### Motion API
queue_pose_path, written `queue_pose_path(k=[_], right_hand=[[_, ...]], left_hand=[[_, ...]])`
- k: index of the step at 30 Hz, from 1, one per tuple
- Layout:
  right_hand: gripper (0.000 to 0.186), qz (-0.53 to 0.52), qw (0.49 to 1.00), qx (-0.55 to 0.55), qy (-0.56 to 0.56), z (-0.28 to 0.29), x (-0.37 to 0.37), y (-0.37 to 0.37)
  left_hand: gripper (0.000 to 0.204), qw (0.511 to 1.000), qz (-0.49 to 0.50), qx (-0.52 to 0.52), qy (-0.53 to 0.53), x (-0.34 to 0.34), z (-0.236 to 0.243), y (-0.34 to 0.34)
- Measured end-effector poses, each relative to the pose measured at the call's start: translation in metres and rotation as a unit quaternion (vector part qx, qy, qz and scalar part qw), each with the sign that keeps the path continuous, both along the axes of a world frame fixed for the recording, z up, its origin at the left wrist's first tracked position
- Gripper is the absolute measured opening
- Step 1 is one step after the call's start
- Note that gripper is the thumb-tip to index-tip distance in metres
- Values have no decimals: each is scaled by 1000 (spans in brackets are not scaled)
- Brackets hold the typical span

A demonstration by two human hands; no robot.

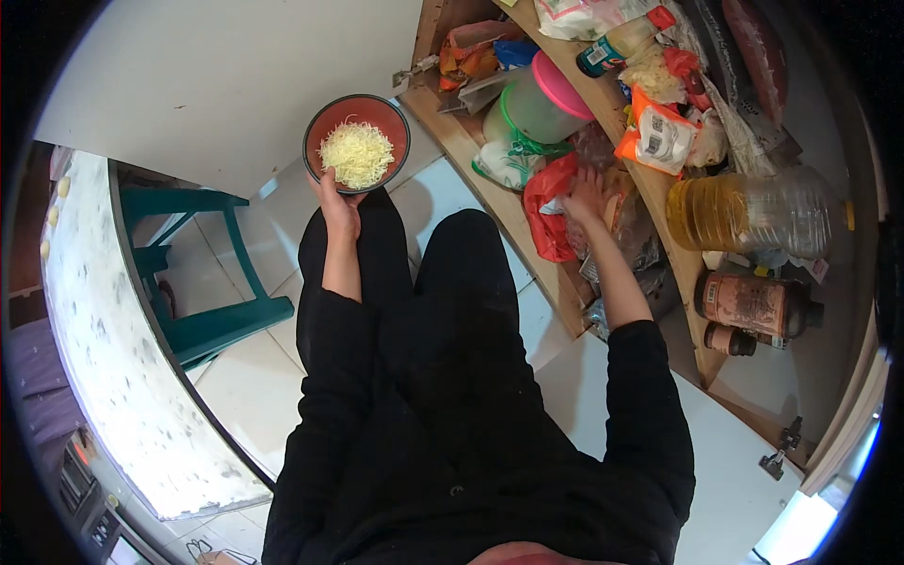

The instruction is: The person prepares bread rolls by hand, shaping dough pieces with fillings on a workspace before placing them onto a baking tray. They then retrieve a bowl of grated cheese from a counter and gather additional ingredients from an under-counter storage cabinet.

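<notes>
My left hand (341, 207) grips the near rim of a round bowl (402, 122), reddish-brown inside with a dark edge. Pale yellow shreds (356, 153), looking like grated cheese, lie heaped in it. The bowl is above my knees, tilted a little. My right hand (586, 198) reaches into the low cupboard, its fingers bent at the right edge of a red plastic bag (549, 212). Part of the bag seems pinched there; the fingertips are partly hidden, and the bag's contents do not show. Clear plastic bags (636, 231) lie beside this hand.
Behind the red bag stands a pale tub with a pink lid (560, 85). A wooden shelf edge (650, 188) runs above my right hand. That shelf carries an oil jug (744, 212), dark bottles (749, 303) and packets. A green stool (212, 273) stands at left.
</notes>
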State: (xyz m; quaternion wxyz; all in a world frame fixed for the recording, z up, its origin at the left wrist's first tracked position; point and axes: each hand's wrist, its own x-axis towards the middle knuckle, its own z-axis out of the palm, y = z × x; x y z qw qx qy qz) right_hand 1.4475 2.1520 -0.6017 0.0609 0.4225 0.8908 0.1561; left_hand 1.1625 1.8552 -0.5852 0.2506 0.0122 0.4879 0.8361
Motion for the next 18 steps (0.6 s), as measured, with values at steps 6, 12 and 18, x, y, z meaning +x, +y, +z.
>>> queue_pose_path(k=[6,12,18], right_hand=[[49,-57,995,-52,-55,3,-19,45],[51,-48,998,-38,-3,-2,-5,116],[57,80,991,-44,102,-2,-36,92]], left_hand=[[49,999,-1,34,-21,-8,-17,-13],[50,1000,9,14,-22,-2,-10,-3],[45,994,-4,83,-74,-8,-23,-9]])
